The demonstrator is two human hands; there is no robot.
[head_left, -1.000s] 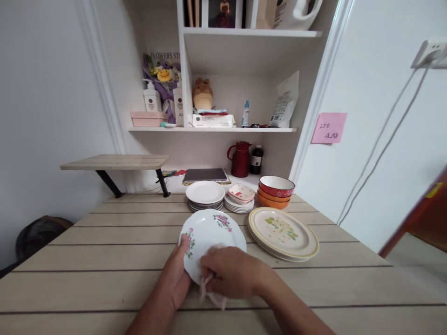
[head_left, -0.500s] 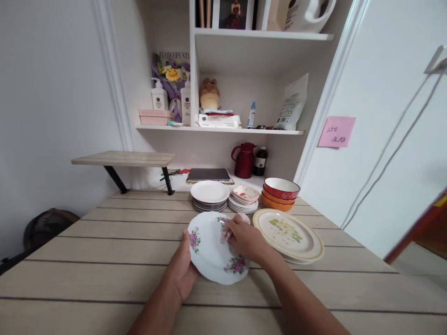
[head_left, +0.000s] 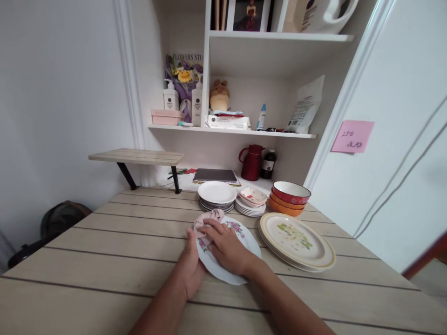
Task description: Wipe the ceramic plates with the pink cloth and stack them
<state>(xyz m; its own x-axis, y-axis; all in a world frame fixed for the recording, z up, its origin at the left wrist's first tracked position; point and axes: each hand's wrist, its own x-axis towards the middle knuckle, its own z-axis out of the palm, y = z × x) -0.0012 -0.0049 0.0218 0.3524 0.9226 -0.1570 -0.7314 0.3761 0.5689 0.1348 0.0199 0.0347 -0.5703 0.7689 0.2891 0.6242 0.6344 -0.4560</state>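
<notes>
A white plate with pink flowers and a wavy rim is tilted up above the wooden table. My left hand grips its left edge, thumb at the rim and fingers hidden beneath. A pale pink cloth lies bunched over the plate's upper left part. My right hand presses this cloth to the plate's face, with its fingers over it. Close by on the right lies a stack of cream plates with yellow rims and a leafy print.
Behind stand a stack of round plates, small plates with patterned dishes on top, and red and orange bowls. A red jug, a dark bottle and a laptop are further back. A raised wooden shelf stands left.
My right hand has moved the cloth from the plate's upper right to its upper left. The plate has turned, its flowers now elsewhere. The view has shifted slightly left.
</notes>
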